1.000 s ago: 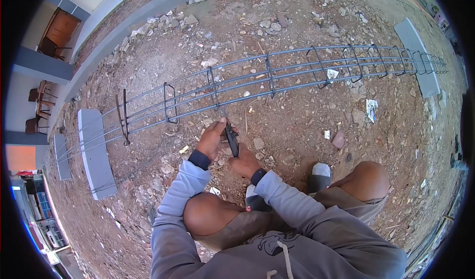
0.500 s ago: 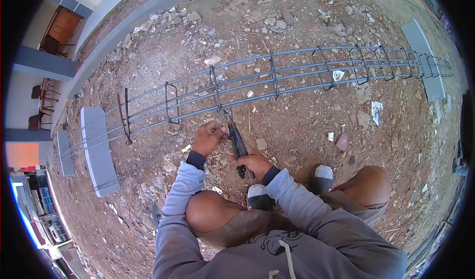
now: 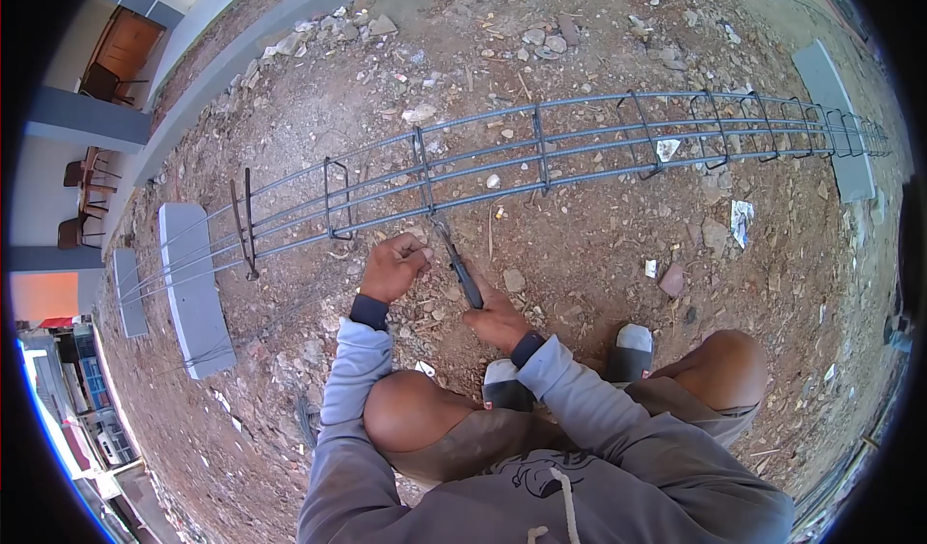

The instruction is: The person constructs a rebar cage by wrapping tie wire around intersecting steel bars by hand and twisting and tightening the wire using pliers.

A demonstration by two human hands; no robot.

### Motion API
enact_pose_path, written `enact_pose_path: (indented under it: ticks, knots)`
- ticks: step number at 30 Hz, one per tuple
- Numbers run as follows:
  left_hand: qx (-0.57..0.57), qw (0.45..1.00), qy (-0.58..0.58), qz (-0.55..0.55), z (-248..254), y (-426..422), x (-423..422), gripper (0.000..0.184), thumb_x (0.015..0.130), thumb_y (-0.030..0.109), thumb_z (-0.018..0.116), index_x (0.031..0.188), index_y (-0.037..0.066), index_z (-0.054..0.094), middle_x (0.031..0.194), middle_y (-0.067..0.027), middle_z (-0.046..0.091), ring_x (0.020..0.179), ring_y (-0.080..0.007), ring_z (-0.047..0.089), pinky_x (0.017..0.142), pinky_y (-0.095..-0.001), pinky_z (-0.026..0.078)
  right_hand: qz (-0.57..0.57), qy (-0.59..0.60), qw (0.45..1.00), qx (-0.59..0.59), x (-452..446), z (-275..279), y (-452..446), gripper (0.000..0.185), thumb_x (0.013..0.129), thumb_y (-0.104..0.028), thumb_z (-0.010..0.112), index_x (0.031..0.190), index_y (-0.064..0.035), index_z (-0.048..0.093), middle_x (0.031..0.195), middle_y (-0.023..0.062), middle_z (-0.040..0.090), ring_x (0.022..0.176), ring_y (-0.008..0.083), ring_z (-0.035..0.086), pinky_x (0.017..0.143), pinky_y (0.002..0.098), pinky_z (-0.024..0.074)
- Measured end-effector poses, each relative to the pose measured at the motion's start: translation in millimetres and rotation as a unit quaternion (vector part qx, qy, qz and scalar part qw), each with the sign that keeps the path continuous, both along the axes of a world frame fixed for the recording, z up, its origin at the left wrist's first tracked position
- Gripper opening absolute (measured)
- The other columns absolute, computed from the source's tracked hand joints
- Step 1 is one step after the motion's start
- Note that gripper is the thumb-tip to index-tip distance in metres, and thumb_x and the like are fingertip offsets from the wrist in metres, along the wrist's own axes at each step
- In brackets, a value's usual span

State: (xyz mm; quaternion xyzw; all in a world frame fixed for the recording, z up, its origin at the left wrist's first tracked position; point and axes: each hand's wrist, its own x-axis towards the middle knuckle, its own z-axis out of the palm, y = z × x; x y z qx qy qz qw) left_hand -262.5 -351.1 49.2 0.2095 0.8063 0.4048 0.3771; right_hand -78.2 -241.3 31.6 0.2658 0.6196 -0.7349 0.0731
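A long cage of steel bars [image 3: 386,218] with square stirrups runs across the view in front of me. My right hand [image 3: 499,318] is wrapped round the dark handles of a pair of pliers [image 3: 463,276]. The tips of the pliers are at the lower bar, by a stirrup [image 3: 423,169]. My left hand [image 3: 395,267] is closed a little to the left of the pliers, below the cage; anything between its fingers is too small to name.
Grey blocks lie beneath the cage at the left [image 3: 196,293] and right [image 3: 836,119]. A smaller block [image 3: 129,293] stands at the far left. Stones and paper scraps litter the ground. My knees and shoes are below my hands. Chairs stand at the building on the left.
The pliers' handles have come together in my right hand, with their tips now at the lower bar. My left hand has moved away from the pliers to the left.
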Motion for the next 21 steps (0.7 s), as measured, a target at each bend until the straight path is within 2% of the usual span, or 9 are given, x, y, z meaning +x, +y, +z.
enact_pose_path:
  ticks: [4, 7, 10, 13, 16, 21]
  knots:
    - [-0.04, 0.996, 0.077, -0.034, 11, 2, -2, 0.019, 0.082, 0.02, 0.064, 0.078, 0.002, 0.063, 0.066, -0.0077, 0.064, 0.059, -0.0138, 0.06, 0.056, -0.0299, 0.046, -0.051, 0.064, 0.996, 0.032, -4, -14, -14, 0.082, 0.073, -0.011, 0.057, 0.147, -0.0182, 0.021, 0.082, 0.0083, 0.054, 0.073, 0.0207, 0.052, 0.072, 0.0298, 0.0438]
    - [-0.031, 0.996, 0.08, -0.037, 9, 2, -3, 0.018, 0.081, 0.02, 0.064, 0.077, 0.002, 0.063, 0.065, -0.0078, 0.064, 0.058, -0.015, 0.06, 0.056, -0.0302, 0.046, -0.07, -0.015, 0.997, -0.026, -3, -16, -18, 0.072, 0.074, -0.011, 0.058, 0.142, -0.0113, 0.032, 0.079, 0.0087, 0.054, 0.074, 0.0227, 0.053, 0.072, 0.0304, 0.044]
    - [-0.036, 0.991, 0.117, -0.051, 9, 1, -3, 0.019, 0.081, 0.02, 0.065, 0.076, 0.002, 0.063, 0.065, -0.0076, 0.064, 0.058, -0.0148, 0.059, 0.057, -0.0297, 0.046, -0.04, -0.05, 0.995, -0.07, -8, -25, -23, 0.046, 0.076, -0.011, 0.059, 0.121, -0.002, 0.05, 0.075, 0.0073, 0.054, 0.069, 0.0208, 0.055, 0.069, 0.0307, 0.0451]
    - [-0.033, 0.993, 0.105, -0.046, 8, 1, -2, 0.019, 0.081, 0.02, 0.065, 0.076, 0.002, 0.063, 0.064, -0.0075, 0.064, 0.058, -0.0143, 0.059, 0.056, -0.0296, 0.046, -0.099, -0.018, 0.946, -0.308, -12, -23, -32, 0.011, 0.079, -0.007, 0.058, 0.089, -0.0026, 0.054, 0.066, 0.0059, 0.055, 0.059, 0.0163, 0.055, 0.056, 0.0299, 0.0456]
    - [-0.032, 0.995, 0.09, -0.03, 13, 2, 0, 0.019, 0.081, 0.021, 0.065, 0.076, 0.002, 0.063, 0.065, -0.0073, 0.064, 0.058, -0.0134, 0.059, 0.056, -0.0296, 0.046, -0.092, -0.041, 0.921, -0.377, -13, -14, -28, 0.009, 0.083, -0.011, 0.06, 0.083, -0.0031, 0.055, 0.062, 0.0063, 0.054, 0.053, 0.0173, 0.054, 0.049, 0.0315, 0.044]
    - [-0.021, 0.997, 0.07, -0.019, 13, -1, 0, 0.018, 0.082, 0.017, 0.064, 0.078, 0.0, 0.061, 0.065, -0.0078, 0.064, 0.058, -0.0123, 0.058, 0.054, -0.028, 0.045, -0.086, -0.077, 0.94, -0.321, -18, -8, -33, 0.026, 0.085, -0.02, 0.061, 0.066, -0.0049, 0.053, 0.055, 0.0044, 0.051, 0.044, 0.0163, 0.051, 0.042, 0.0319, 0.041]
